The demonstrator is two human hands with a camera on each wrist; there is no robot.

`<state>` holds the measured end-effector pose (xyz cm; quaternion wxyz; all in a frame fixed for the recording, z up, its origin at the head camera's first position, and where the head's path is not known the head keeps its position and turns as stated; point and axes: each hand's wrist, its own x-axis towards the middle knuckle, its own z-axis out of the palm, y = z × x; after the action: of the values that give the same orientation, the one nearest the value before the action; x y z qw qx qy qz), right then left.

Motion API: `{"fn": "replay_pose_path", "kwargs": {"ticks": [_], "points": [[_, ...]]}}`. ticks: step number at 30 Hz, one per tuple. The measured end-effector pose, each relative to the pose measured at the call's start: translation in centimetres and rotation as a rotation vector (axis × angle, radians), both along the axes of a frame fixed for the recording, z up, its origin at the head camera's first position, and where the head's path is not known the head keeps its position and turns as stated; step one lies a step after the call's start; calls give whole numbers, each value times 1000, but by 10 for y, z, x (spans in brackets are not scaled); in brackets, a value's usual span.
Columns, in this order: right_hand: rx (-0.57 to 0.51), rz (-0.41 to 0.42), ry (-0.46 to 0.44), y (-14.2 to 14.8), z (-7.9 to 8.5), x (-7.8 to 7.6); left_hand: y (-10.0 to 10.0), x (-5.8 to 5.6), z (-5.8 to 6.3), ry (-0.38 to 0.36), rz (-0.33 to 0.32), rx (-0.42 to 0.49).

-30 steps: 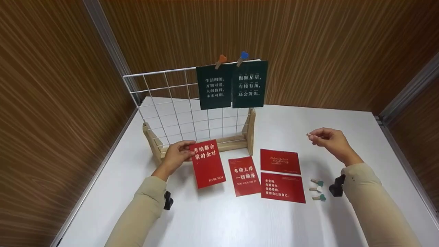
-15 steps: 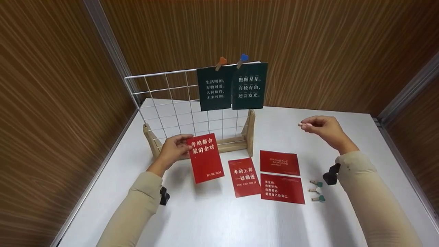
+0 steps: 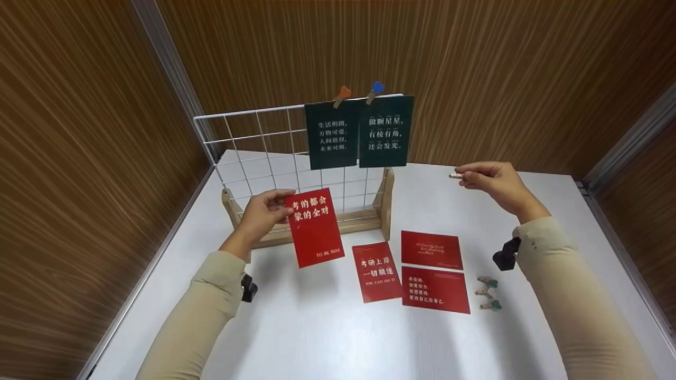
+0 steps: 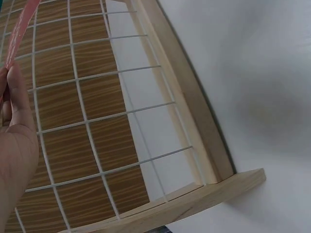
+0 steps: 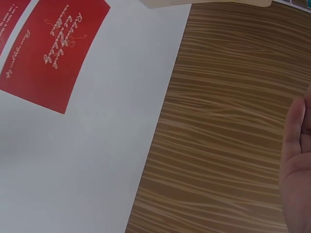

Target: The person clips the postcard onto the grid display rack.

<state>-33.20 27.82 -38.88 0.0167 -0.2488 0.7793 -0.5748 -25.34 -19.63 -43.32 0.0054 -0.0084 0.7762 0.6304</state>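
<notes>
My left hand (image 3: 265, 211) pinches a red card (image 3: 317, 235) with white lettering by its upper left edge. The card hangs upright before the lower part of a white wire grid rack (image 3: 264, 158) on a wooden base. In the left wrist view the same card (image 4: 22, 34) shows nearly edge-on between thumb and fingers. To the right of the rack, my right hand (image 3: 494, 182) pinches a small wooden clothespin (image 3: 455, 176) in the air. Two dark green cards hang at the rack's top right, the left card (image 3: 332, 136) under an orange-heart clothespin (image 3: 343, 95), the right card (image 3: 385, 132) under a blue-heart clothespin (image 3: 376, 91).
On the white table (image 3: 338, 338) lie an upright red card (image 3: 376, 272) and two sideways ones, a rear card (image 3: 431, 249) and a front card (image 3: 435, 289). Several small clothespins (image 3: 487, 292) lie to their right. Brown wood-grain panels (image 3: 449, 63) enclose the table.
My left hand has raised the red card toward the rack, drifting slightly left. My right hand has moved up and a little left with the clothespin.
</notes>
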Motion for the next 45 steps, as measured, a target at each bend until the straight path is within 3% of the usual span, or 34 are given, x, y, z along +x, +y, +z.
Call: {"fn": "replay_pose_path", "kwargs": {"ticks": [22,32,45], "points": [[75,-20,-25,-35,39,-8,-11,1,47,131,-19,-62],[63,57,20,-57,59,-10,-15,-1,62,154,-5,-113],[110,52,122,-90,83,-15,-20,-4,79,190,3,-147]]}}
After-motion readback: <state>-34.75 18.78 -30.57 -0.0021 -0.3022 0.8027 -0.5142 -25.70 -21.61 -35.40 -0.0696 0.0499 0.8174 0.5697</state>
